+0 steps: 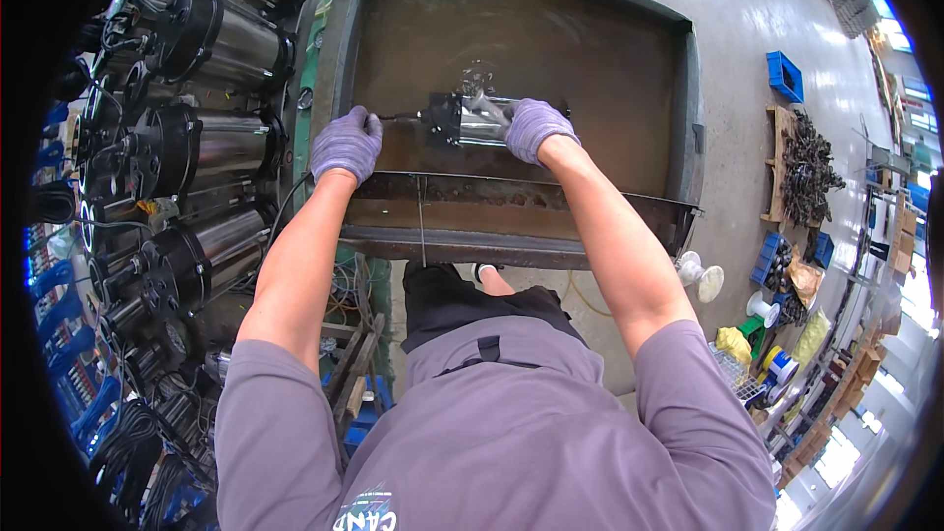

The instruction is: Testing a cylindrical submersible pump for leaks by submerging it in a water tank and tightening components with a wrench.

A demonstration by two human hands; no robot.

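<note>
A submersible pump with a shiny steel barrel and black end lies on its side in a tank of brownish water. My right hand, in a purple-grey knitted glove, grips the barrel at its right end. From the black end a dark cable runs left to my left hand, gloved alike. Its fingers are closed on the cable near the tank's left wall. Ripples and bubbles show on the water just beyond the pump. The pump's far right end is partly hidden by my right hand.
Several similar steel pumps are stacked close along the left. A metal bar crosses the tank's near side. To the right, a blue crate, a pallet of dark parts and white spools rest on the floor.
</note>
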